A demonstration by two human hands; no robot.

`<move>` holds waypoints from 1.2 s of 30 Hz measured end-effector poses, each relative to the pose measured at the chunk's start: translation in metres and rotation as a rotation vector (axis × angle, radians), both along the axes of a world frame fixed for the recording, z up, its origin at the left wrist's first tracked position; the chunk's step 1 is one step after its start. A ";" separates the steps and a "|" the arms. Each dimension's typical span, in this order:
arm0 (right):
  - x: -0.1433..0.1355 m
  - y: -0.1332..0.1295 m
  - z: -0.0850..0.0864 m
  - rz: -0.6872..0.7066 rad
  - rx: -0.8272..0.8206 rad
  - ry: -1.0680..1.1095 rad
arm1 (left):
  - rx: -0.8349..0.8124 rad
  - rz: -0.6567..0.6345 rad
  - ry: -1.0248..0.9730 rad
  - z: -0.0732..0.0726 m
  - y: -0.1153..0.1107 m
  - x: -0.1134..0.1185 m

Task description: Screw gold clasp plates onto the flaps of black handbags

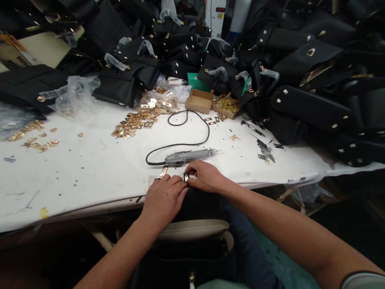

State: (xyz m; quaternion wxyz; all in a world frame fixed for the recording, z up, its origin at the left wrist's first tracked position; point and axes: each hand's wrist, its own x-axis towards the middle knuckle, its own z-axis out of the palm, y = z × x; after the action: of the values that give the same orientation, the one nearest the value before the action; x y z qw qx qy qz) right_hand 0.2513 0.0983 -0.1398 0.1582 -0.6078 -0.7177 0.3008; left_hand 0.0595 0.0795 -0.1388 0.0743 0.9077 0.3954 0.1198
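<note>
A black bag [198, 205] lies across my lap, its flap reaching up onto the table's front edge and its light beige lining [194, 228] showing. My left hand [163, 198] presses on the flap, with its fingers curled over the black material. Thumb and forefinger of my right hand [205, 176] pinch at a small metal plate [186, 177] on the flap, right beside my left fingertips. Just beyond both hands rests a grey electric screwdriver [188, 156], bit pointing right. A loose gold plate [163, 170] sits behind my left hand.
The screwdriver's black cord [208, 129] loops over the white table [89, 172]. Gold fittings [134, 124] lie in a pile at the back, near an open cardboard box [199, 101] and a box of small brass pieces [226, 105]. Black bags [311, 105] are heaped behind and right.
</note>
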 end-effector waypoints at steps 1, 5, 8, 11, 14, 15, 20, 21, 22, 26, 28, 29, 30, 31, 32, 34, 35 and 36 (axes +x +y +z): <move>0.001 0.000 0.001 0.011 -0.007 0.004 | -0.021 -0.001 0.002 0.001 0.001 0.000; 0.003 0.001 0.004 0.034 -0.042 0.008 | -0.082 0.017 -0.012 -0.001 0.006 -0.002; 0.000 0.003 0.003 0.010 -0.057 -0.003 | -0.112 0.031 -0.029 -0.004 0.009 -0.002; -0.003 0.006 0.003 -0.026 -0.079 -0.041 | -0.120 0.038 -0.041 -0.004 0.010 -0.001; -0.002 0.009 0.003 -0.017 -0.106 -0.053 | -0.100 0.040 -0.054 -0.004 0.008 0.000; -0.001 0.009 0.003 -0.005 -0.108 -0.044 | -0.088 0.045 -0.066 -0.005 0.006 0.000; 0.001 0.011 -0.001 0.011 -0.086 -0.024 | -0.046 0.091 -0.165 -0.013 0.001 0.000; 0.001 0.012 -0.002 0.008 -0.079 -0.033 | -0.050 0.094 -0.174 -0.015 0.001 0.000; 0.000 0.012 -0.002 0.004 -0.068 -0.046 | -0.058 0.095 -0.177 -0.016 0.002 -0.001; -0.001 0.015 -0.006 0.001 -0.063 -0.068 | -0.084 0.100 -0.171 -0.015 0.004 -0.001; 0.002 0.017 -0.007 0.036 -0.094 -0.006 | -0.079 0.106 -0.159 -0.013 0.004 -0.001; 0.005 0.017 -0.007 0.056 -0.113 0.041 | -0.074 0.106 -0.149 -0.013 0.004 -0.001; 0.007 0.018 -0.007 0.070 -0.131 0.088 | -0.070 0.103 -0.135 -0.012 0.004 -0.001; 0.008 0.018 -0.007 0.074 -0.144 0.123 | -0.063 0.096 -0.119 -0.011 0.003 -0.001; 0.010 0.017 -0.007 0.072 -0.149 0.142 | -0.052 0.087 -0.105 -0.009 0.003 0.000; 0.010 0.015 -0.005 0.060 -0.127 0.129 | -0.025 0.059 -0.084 -0.006 0.002 0.001; 0.009 0.014 -0.004 0.057 -0.107 0.109 | -0.013 0.041 -0.079 -0.005 0.002 0.002; 0.007 0.013 -0.003 0.054 -0.088 0.091 | -0.005 0.022 -0.076 -0.003 0.002 0.002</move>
State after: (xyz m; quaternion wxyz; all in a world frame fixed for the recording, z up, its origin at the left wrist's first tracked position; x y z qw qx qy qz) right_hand 0.2587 0.1116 -0.1429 0.1555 -0.5801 -0.7121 0.3636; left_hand 0.0619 0.0817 -0.1418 0.0904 0.8979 0.4025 0.1538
